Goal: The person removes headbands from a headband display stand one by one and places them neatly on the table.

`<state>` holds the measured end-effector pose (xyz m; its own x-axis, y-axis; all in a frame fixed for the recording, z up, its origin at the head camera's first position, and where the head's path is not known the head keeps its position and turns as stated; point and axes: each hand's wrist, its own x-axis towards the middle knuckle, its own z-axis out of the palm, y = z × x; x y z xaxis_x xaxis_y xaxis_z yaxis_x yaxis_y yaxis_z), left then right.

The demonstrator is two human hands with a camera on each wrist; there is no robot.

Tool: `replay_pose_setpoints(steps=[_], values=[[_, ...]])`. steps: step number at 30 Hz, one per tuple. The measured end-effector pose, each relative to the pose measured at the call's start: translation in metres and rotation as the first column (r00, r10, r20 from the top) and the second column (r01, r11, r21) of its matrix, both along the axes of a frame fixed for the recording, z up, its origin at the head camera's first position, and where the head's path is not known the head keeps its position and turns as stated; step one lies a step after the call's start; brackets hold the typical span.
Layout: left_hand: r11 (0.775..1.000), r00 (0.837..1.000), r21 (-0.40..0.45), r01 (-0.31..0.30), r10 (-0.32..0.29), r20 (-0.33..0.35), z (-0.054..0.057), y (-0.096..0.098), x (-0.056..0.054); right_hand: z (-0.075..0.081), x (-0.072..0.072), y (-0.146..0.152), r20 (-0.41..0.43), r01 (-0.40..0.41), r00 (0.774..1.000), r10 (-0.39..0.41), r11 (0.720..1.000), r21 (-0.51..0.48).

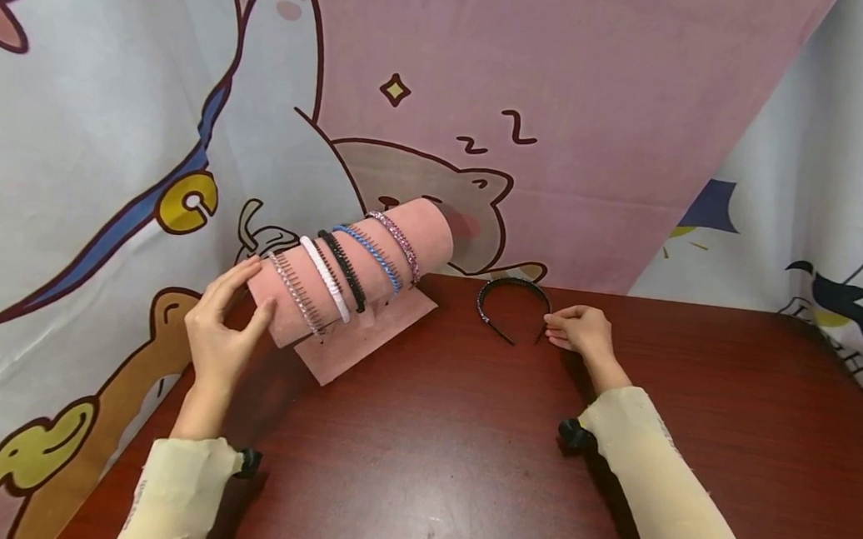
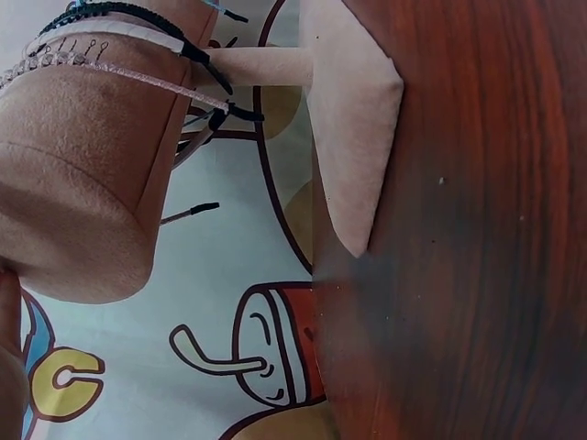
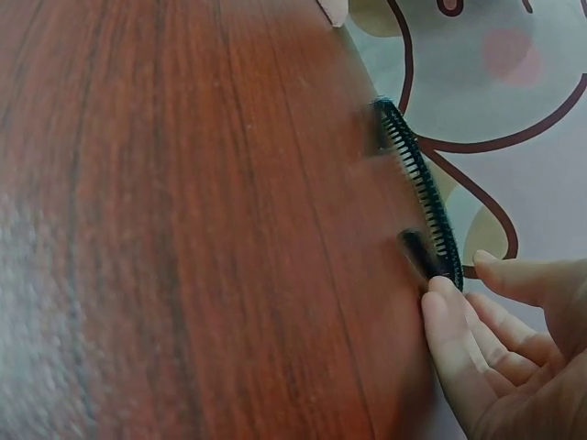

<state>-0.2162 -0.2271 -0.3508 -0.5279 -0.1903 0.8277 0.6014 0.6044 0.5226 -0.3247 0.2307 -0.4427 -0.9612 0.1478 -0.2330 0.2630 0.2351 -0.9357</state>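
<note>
A pink fabric-covered headband stand (image 1: 423, 227) has a tilted padded roll above a flat base (image 2: 353, 137). My left hand (image 1: 220, 330) grips the roll's near left end, thumb on one side and fingers on the other. Around the roll sit several toothed headbands: a glittery pink one (image 1: 402, 242), a blue one (image 1: 375, 257), a black one (image 1: 344, 272), a white one (image 1: 326, 279) and a pale beaded one (image 1: 296, 295). To the right, my right hand (image 1: 581, 330) pinches one arm of a dark, shiny headband (image 1: 515, 281) at the table's back edge.
The dark red wooden table (image 1: 417, 469) reaches to a printed cloth backdrop (image 1: 601, 106) behind and a cloth at the left. In the left wrist view, a slim post (image 2: 266, 66) joins the roll to the base.
</note>
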Motion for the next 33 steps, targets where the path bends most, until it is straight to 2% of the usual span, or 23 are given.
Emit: replay_pose_setpoints(steps=[11,22,33], values=[[1.0,1.0,0.011,0.006,-0.006,-0.014,-0.001,0.0,-0.001,0.009,0.0,0.0,-0.041,-0.001,0.999,0.003,0.998,0.058],[1.0,1.0,0.013,0.002,-0.002,0.001,-0.001,0.0,0.0,0.021,0.003,-0.011,-0.089,-0.019,0.996,0.024,0.998,0.063],[1.0,1.0,0.01,0.001,-0.001,-0.002,-0.002,0.0,-0.001,0.023,0.004,-0.023,-0.105,-0.018,0.994,0.027,0.996,0.083]])
